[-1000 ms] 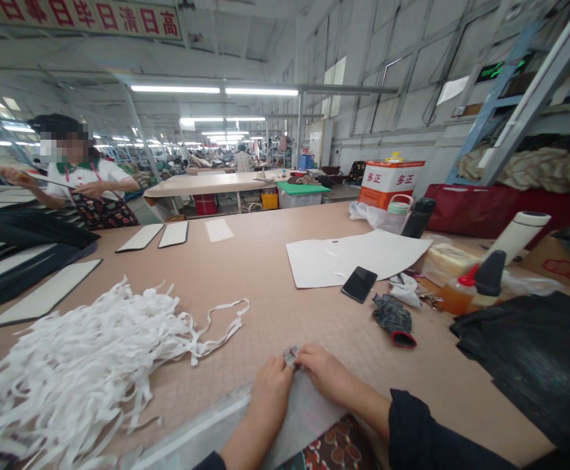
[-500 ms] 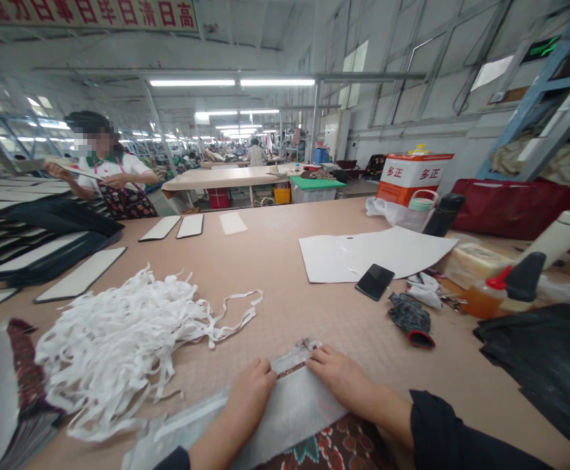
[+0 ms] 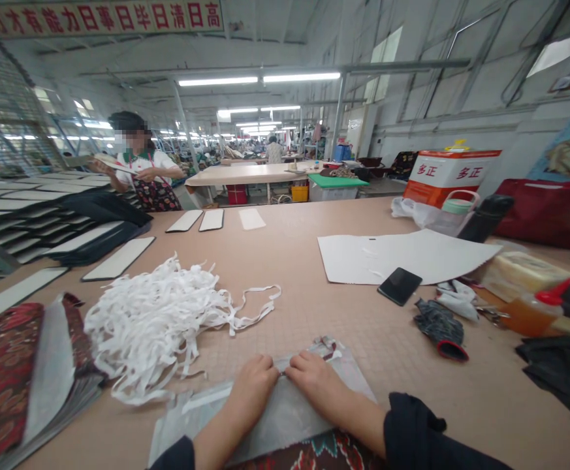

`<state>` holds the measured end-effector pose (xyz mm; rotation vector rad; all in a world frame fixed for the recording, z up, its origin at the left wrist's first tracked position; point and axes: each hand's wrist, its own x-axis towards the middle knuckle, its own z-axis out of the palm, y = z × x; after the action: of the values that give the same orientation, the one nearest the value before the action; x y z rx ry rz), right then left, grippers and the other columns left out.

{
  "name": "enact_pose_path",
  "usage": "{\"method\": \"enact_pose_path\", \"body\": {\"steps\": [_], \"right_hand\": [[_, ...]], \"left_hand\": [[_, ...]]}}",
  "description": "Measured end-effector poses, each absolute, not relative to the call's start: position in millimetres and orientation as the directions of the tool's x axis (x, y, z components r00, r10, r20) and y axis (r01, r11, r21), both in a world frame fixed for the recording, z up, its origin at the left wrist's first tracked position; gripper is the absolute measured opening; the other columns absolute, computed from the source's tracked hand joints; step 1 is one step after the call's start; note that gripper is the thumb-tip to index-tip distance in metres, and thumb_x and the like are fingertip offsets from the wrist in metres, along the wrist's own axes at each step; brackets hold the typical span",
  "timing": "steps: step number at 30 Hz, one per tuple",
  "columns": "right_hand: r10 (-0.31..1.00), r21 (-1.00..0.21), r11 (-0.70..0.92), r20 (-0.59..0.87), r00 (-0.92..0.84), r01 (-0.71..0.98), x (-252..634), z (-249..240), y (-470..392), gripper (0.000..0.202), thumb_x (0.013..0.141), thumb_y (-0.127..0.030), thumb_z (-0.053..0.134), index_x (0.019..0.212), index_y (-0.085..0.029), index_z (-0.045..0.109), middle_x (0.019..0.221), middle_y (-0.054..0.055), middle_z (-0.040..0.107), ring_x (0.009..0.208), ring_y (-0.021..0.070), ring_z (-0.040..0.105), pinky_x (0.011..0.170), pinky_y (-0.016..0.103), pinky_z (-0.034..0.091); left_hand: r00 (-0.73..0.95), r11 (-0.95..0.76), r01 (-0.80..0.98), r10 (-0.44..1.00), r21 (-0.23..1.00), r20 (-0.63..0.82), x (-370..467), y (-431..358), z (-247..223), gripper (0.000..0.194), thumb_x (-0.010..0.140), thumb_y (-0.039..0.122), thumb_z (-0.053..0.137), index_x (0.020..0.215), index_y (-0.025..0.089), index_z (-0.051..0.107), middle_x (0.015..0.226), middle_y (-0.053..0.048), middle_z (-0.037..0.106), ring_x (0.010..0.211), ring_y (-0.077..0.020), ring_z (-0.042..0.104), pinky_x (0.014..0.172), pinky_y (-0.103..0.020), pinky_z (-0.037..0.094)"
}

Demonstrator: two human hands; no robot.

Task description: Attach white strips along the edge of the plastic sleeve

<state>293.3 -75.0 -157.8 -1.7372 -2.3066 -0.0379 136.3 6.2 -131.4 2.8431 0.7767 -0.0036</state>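
A piece of patterned fabric (image 3: 331, 450) lies in front of me, mostly with its grey backing (image 3: 285, 424) turned up; the dark red floral face shows at the near edge. My left hand (image 3: 253, 388) has its fingers closed on the far edge of the fabric. Close beside it my right hand (image 3: 316, 385) is closed on the same edge, the fingertips of both hands nearly meeting. What lies under the fingertips is hidden. Beyond the left hand spreads a heap of white fabric strips (image 3: 152, 326). A stack of floral fabric pieces (image 3: 5, 378) lies at far left.
At right are a black phone (image 3: 399, 286), a white sheet (image 3: 402, 254), a dark glove (image 3: 439, 326), a glue bottle (image 3: 534, 313) and black cloth (image 3: 563, 372). White panels (image 3: 118, 259) lie at left. A co-worker (image 3: 142, 166) stands beyond them, holding a panel.
My right hand has moved in toward my left hand along the edge. The fabric's right end now lies flatter beyond it. My view has turned slightly left.
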Motion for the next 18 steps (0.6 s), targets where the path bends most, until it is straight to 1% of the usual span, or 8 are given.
{"method": "enact_pose_path", "body": {"steps": [2,5,8,10,12,14,16,18], "right_hand": [[0.924,-0.085,0.323,0.242,-0.295,0.943,300.8,-159.9,-81.6,0.009,0.085,-0.018,0.048,0.083,-0.019,0.057,0.083,0.002,0.057,0.078,0.0176,0.049,0.07,0.028,0.037],[0.929,-0.065,0.288,0.26,-0.262,0.955,330.4,-161.1,-98.7,0.012,0.085,-0.013,0.046,0.083,-0.016,0.058,0.083,0.003,0.057,0.079,0.0176,0.049,0.071,0.028,0.038],[0.952,-0.084,0.229,0.228,-0.205,0.97,363.0,-157.7,-116.0,0.018,0.084,-0.008,0.043,0.088,-0.016,0.058,0.089,0.004,0.058,0.084,0.0175,0.05,0.075,0.027,0.038],[0.971,-0.087,0.187,0.166,-0.171,0.979,373.6,-152.6,-119.8,0.023,0.084,-0.006,0.04,0.089,-0.016,0.059,0.091,0.004,0.059,0.085,0.0173,0.051,0.075,0.027,0.038],[0.989,-0.059,0.123,0.089,-0.118,0.991,369.8,-146.5,-113.8,0.026,0.082,-0.003,0.039,0.083,-0.016,0.061,0.09,0.006,0.06,0.083,0.018,0.052,0.073,0.027,0.038],[0.996,-0.043,0.076,0.041,-0.074,0.996,351.5,-141.7,-99.5,0.026,0.08,-0.002,0.039,0.077,-0.015,0.062,0.087,0.008,0.06,0.081,0.0187,0.053,0.071,0.027,0.038],[0.995,-0.089,0.096,0.031,-0.094,0.991,322.3,-140.0,-81.4,0.024,0.08,-0.003,0.041,0.077,-0.015,0.061,0.085,0.007,0.06,0.08,0.018,0.053,0.07,0.026,0.037],[0.985,-0.168,0.166,0.063,-0.158,0.972,288.3,-142.3,-65.0,0.02,0.081,-0.005,0.043,0.08,-0.016,0.06,0.084,0.005,0.059,0.08,0.0165,0.052,0.069,0.025,0.037]], "left_hand": [[0.895,-0.888,0.447,0.445,0.113,-0.036,133.2,4.2,-132.5,0.016,0.084,0.014,0.043,0.08,0.018,0.058,0.086,-0.003,0.056,0.084,-0.017,0.048,0.071,-0.027,0.036],[0.904,-0.9,0.427,0.423,0.089,-0.062,122.3,7.2,-131.6,0.014,0.084,0.015,0.044,0.08,0.018,0.058,0.087,-0.003,0.056,0.082,-0.0164,0.048,0.07,-0.026,0.037],[0.876,-0.865,0.482,0.471,0.139,-0.102,103.1,17.1,-128.2,0.019,0.084,0.015,0.042,0.076,0.017,0.059,0.083,-0.003,0.056,0.08,-0.0158,0.049,0.069,-0.025,0.037],[0.847,-0.822,0.531,0.515,0.204,-0.13,88.7,25.5,-124.3,0.021,0.082,0.013,0.041,0.076,0.018,0.06,0.082,-0.002,0.057,0.08,-0.0154,0.051,0.069,-0.024,0.037],[0.82,-0.778,0.572,0.551,0.262,-0.155,77.0,32.9,-119.3,0.019,0.077,0.013,0.044,0.078,0.019,0.063,0.082,-0.001,0.059,0.08,-0.015,0.053,0.07,-0.023,0.037],[0.801,-0.753,0.597,0.573,0.277,-0.171,70.2,37.3,-114.5,0.017,0.073,0.013,0.049,0.079,0.02,0.064,0.08,-0.001,0.061,0.079,-0.0153,0.054,0.07,-0.024,0.037],[0.788,-0.743,0.616,0.591,0.263,-0.175,68.2,38.0,-111.6,0.015,0.072,0.014,0.052,0.077,0.02,0.064,0.079,-0.001,0.062,0.078,-0.0161,0.055,0.07,-0.025,0.037],[0.784,-0.747,0.62,0.598,0.24,-0.165,68.6,35.4,-112.4,0.014,0.073,0.014,0.053,0.076,0.02,0.064,0.079,-0.001,0.062,0.079,-0.0168,0.055,0.071,-0.027,0.036]]}}
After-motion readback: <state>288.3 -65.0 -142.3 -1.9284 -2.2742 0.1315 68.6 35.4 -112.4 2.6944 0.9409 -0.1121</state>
